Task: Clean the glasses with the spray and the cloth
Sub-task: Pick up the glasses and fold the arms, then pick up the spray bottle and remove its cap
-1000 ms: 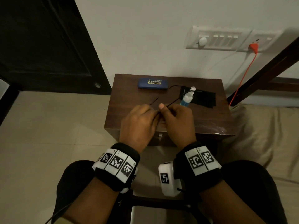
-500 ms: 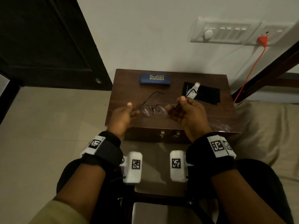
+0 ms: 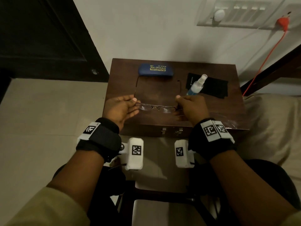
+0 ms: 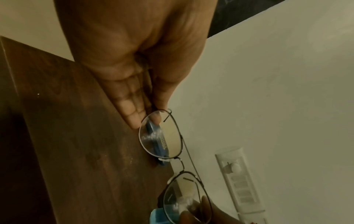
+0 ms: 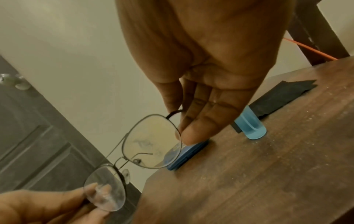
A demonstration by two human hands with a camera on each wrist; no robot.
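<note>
The glasses are held in the air just above the near edge of the wooden surface, with both temples unfolded and pointing toward the wall. The left hand pinches the frame at its left end between thumb and fingers, and the right hand pinches the right end in the same way. The frame is thin metal wire, so I judge it very light, a little springy and easy to bend; the lenses look smudged and would scratch or mark if touched. The best place to hold is at the hinges or the rim, as now, never on the lens face. The spray bottle lies on the black cloth toward the far right corner of the surface; both look light, the bottle smooth and able to roll. A blue glasses case lies at the far edge. The surface is dark wood with some dust. Behind it are a pale wall, a switch panel with an orange cable, and a dark door at the left.
</note>
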